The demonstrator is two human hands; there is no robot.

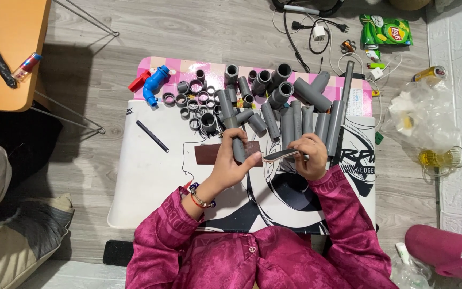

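Head view: left hand (230, 160) fingers grasping short grey plastic pipe (238, 150); right hand (309, 156) fingers gripping flat sanding strip (280, 155) against pipe.

- Low counter (140, 192) with a white printed top.
- Grey pipe pieces (295, 120) and ring fittings (193, 101) along its far edge.
- Blue valve (155, 83), black pen (152, 136), brown sandpaper sheet (207, 154).

One head-worn camera looks straight down from above the seated person, fairly high up. The low table (145, 176) fills the middle of the view, with wood floor (92, 59) toward 12 and 9 o'clock and the person's sleeves (343, 214) at 6 o'clock.
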